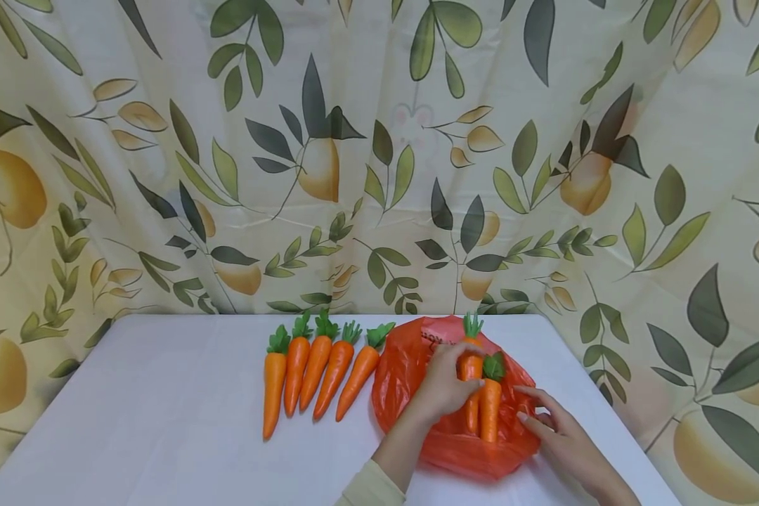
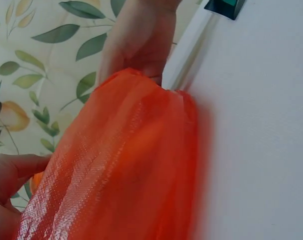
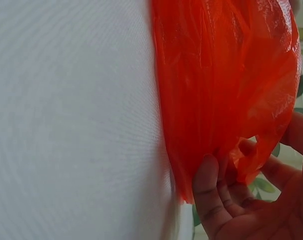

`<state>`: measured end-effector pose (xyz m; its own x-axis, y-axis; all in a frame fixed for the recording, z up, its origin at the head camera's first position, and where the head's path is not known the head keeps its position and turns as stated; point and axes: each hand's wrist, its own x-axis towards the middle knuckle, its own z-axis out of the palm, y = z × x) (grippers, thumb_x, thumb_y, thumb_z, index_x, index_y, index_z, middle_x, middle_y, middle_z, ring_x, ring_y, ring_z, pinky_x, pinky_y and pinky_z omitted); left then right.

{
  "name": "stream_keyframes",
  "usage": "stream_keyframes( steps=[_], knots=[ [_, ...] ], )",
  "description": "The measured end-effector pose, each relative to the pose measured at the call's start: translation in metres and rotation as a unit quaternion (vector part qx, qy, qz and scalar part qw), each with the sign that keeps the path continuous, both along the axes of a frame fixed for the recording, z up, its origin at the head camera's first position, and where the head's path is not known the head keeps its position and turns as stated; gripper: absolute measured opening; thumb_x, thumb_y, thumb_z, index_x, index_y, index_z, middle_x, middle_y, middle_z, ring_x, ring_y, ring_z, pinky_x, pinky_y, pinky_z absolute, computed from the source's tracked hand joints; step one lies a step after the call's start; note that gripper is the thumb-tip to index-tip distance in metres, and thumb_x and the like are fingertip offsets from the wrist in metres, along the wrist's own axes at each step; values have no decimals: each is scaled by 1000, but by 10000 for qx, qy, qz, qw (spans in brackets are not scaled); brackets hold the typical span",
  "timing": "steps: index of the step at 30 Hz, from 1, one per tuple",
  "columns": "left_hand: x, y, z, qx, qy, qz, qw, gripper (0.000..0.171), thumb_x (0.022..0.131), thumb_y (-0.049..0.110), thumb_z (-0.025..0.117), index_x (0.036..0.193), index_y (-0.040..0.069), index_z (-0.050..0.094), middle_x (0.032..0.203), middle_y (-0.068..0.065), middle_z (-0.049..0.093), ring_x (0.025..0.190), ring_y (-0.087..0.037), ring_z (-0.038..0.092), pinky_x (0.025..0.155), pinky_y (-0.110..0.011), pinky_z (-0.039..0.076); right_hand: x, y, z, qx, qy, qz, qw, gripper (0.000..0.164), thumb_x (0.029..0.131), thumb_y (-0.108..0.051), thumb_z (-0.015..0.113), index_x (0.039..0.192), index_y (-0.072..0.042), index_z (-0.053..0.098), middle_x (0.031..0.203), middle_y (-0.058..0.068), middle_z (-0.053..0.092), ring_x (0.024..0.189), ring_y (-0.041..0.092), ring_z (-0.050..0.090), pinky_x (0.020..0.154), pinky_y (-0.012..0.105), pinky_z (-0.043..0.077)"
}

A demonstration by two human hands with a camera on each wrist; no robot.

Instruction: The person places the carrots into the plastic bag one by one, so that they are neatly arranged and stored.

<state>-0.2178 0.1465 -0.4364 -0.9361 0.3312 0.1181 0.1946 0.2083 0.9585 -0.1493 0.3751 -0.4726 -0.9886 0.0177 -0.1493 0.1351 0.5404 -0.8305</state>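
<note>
A red plastic bag point(image 1: 395, 383) lies spread on the white table, its mouth open and facing up. Inside it are two carrots with green tops. My left hand point(image 1: 444, 383) reaches over the bag and grips the upper carrot point(image 1: 472, 367) between thumb and fingers. Beside that one lies the second carrot point(image 1: 490, 413), lower ends of both behind the bag's near side. At the bag's right rim, my right hand point(image 1: 563, 430) holds the plastic. The right wrist view shows its thumb and fingers point(image 3: 207, 185) curled at the crumpled edge.
Left of the bag, several carrots point(image 1: 318, 362) lie in a slanted row, green tops toward the back. The white table point(image 1: 164, 400) ends at a leaf-and-fruit patterned curtain point(image 1: 379, 161) behind and at the sides.
</note>
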Motion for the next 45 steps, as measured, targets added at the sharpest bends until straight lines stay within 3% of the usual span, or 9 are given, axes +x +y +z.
stream_keyframes(
  steps=[9,23,29,38,45],
  knots=[
    [5,-3,-12,-227,-178,-203,9994,39,83,-1,84,111,23,72,113,2,53,96,-17,54,75,-29,54,-1,0,2,202,48,69,9998,55,104,-28,64,152,-9,44,144,22,47,116,33,57,85,34,58],
    [9,1,-25,-836,-403,-114,9956,36,85,3,83,109,25,70,111,2,54,95,-18,55,79,-35,56,1,-1,0,151,61,66,9998,55,103,-26,65,152,-8,45,142,21,49,107,29,59,81,29,57],
    [10,1,-28,-1100,-261,-164,9935,38,84,2,84,111,26,72,111,4,56,100,-18,55,83,-35,55,2,0,0,160,122,104,9997,52,103,-25,65,150,-9,47,138,20,51,109,30,59,83,28,56],
    [11,-2,-30,-1211,-439,-168,9915,44,83,3,85,117,27,71,117,2,56,108,-21,55,93,-44,55,0,1,-1,246,103,127,9996,53,103,-27,65,150,-9,47,138,19,51,112,30,58,85,32,58],
    [8,-3,-31,-1230,-443,-241,9911,43,83,1,84,115,26,72,116,2,55,107,-20,54,95,-41,54,-1,2,-1,173,81,91,9998,52,103,-25,65,150,-10,47,139,20,50,112,31,58,85,34,58]
  ],
)
